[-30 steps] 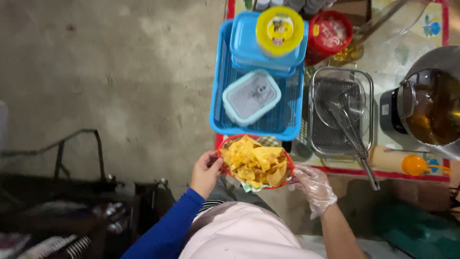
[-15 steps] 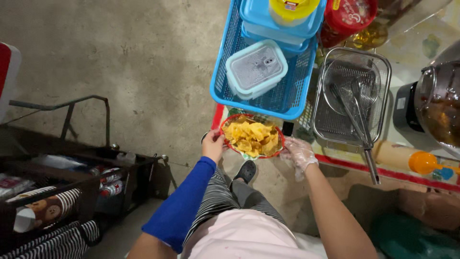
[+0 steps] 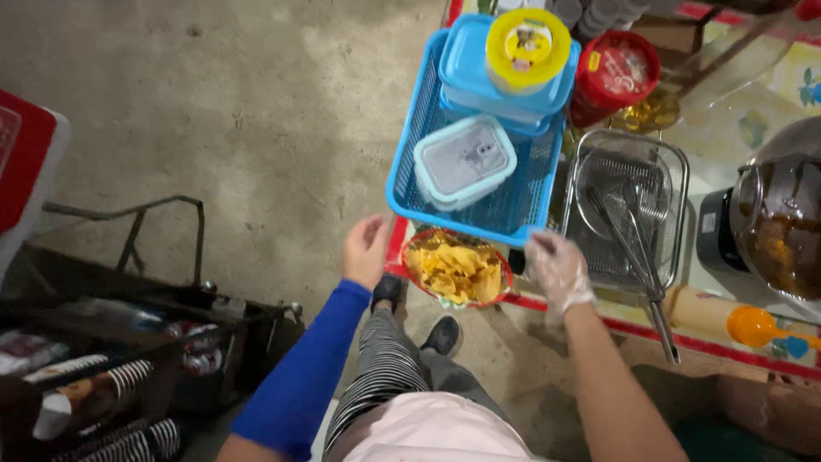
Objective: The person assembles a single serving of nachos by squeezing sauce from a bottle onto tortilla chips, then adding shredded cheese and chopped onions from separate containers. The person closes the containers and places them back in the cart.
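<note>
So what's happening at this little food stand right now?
A person stands at the edge of a table, looking down at a red basket of yellow chips sitting on its corner. Their bare left hand and their right hand, in a thin clear glove, are open on either side of the basket, not gripping it. Behind it are a blue crate of lidded containers and a wire tray holding tongs.

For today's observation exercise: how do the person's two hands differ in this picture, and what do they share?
The right hand wears a thin clear glove; the left hand is bare. The left arm has a blue sleeve; the right forearm is uncovered. Both sit open beside the red basket of chips, one on each side.
</note>
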